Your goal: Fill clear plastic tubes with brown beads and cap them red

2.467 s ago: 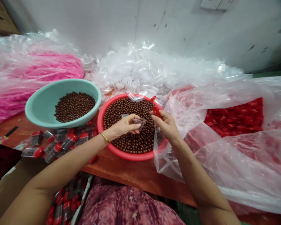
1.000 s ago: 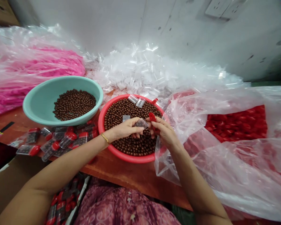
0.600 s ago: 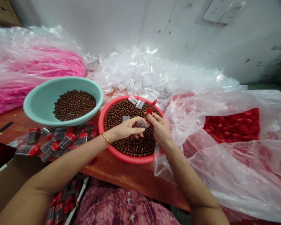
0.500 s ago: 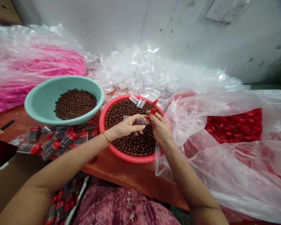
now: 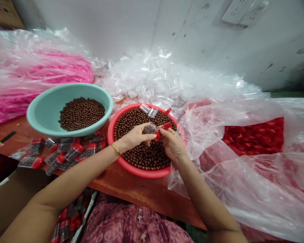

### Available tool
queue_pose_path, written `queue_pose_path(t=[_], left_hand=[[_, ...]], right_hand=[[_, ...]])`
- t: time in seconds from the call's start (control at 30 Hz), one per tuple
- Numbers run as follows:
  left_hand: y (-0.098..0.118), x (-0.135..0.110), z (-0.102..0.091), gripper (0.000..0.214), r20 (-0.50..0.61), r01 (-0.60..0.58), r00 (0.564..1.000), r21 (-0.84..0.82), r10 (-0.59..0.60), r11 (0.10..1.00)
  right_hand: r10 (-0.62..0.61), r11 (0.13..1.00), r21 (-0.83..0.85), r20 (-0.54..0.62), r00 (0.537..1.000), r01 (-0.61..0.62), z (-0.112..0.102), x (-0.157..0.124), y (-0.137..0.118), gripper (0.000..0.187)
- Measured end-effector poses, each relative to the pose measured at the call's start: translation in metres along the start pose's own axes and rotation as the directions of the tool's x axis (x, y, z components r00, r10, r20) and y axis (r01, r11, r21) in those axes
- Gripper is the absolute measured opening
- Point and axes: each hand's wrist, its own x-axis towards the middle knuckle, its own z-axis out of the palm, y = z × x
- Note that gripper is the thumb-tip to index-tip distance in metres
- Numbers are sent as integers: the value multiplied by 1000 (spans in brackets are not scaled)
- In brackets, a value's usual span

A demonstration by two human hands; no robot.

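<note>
Wore a patterned purple-pink garment (image 5: 139,224) close to the near edge of the orange-red table (image 5: 111,182), with a carton (image 5: 17,192) below. Had capped containers (image 5: 74,151) heaped on the table to the left, in front of the turquoise bowl (image 5: 44,113).

Worked directly over the red basin (image 5: 147,173), above its loose brown balls (image 5: 129,123). Clamped the filled container (image 5: 150,128) between thumb and fingers of the left hand (image 5: 134,138), with its mouth end toward the right. Pinched the red cap (image 5: 166,126) in the fingertips of the right hand (image 5: 173,145), right at that end, with the lid part sticking up. Could not tell full seating from mere touching, because of the covering fingers.

Called, by judgement, for a steady but light left grip, so as not to squeeze the mouth out of shape. Seemed best to square cap and mouth before pressing, then to push evenly with the right thumb. Would have helped to tip the mouth slightly upward, against spills.

Had two clear containers (image 5: 152,112) lying at the basin's far side. Faced, beyond, a heap of clear pieces (image 5: 152,77) along the pale wall (image 5: 131,23).
</note>
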Motion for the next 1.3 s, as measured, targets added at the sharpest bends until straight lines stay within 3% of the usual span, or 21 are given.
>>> queue_pose_path(t=[0.07, 0.1, 0.13, 0.2, 0.27, 0.3, 0.33, 0.4, 0.47, 0.53, 0.63, 0.73, 0.83, 0.93, 1.1, 1.2, 1.3], left_hand=[[1, 0, -1, 31, 28, 34, 999, -36, -33, 999], [1, -1, -2, 31, 46, 49, 998, -48, -46, 998], [1, -1, -3, 31, 65, 61, 996, -54, -58, 997], [0, -1, -3, 30, 103, 79, 992, -56, -73, 995], [0, -2, -4, 31, 136, 86, 988, -62, -77, 994], [0, -2, -4, 32, 146, 89, 986, -78, -76, 993], [0, -3, -4, 33, 142, 87, 987, -101, -72, 991], [0, -3, -4, 36, 78, 58, 996, -140, -47, 988], [0, -2, -2, 38, -25, 5, 1000, -131, -8, 991], [-1, -1, 0, 35, -77, -30, 997, -67, 25, 997], [-4, 2, 3, 30, -24, -30, 999, 50, 31, 998], [-6, 2, 4, 25, -10, -69, 997, 157, 72, 985], [-6, 0, 4, 19, -42, -102, 992, 278, 118, 955], [-6, -3, 5, 20, -25, -42, 998, 333, 54, 942], [-4, -7, 6, 21, -5, 38, 999, 328, -38, 944], [-5, -5, 5, 16, -22, 1, 1000, 414, 9, 910], [-6, -4, 5, 14, -29, -39, 998, 452, 58, 891]], right_hand=[[-195, 949, -241, 58, 979, 203, -12, 0, -7, 25], [-325, 859, -379, 115, 939, 344, -18, -1, -13, 30], [-448, 712, -509, 203, 871, 484, -23, -1, -18, 34], [-581, 301, -663, 443, 683, 686, -30, -1, -29, 38], [-561, -51, -649, 647, 516, 759, -34, -1, -36, 33], [-540, -163, -615, 710, 452, 771, -36, 0, -38, 30], [-522, -239, -581, 752, 401, 778, -37, 0, -38, 28], [-497, -311, -532, 797, 343, 787, -40, 1, -35, 26], [-507, -290, -543, 786, 355, 788, -43, 1, -30, 28], [-566, -177, -626, 696, 441, 760, -44, -1, -27, 33], [-600, 33, -731, 531, 599, 681, -38, -8, -26, 41], [-479, 152, -761, 502, 720, 631, -29, -14, -28, 43], [-357, 231, -787, 479, 802, 572, -24, -17, -27, 44], [-319, 297, -786, 453, 833, 542, -23, -17, -26, 44], [-359, 390, -735, 434, 826, 555, -25, -21, -21, 42], [-351, 399, -739, 424, 835, 543, -25, -25, -17, 41], [-342, 502, -705, 370, 864, 501, -22, -27, -12, 39]])
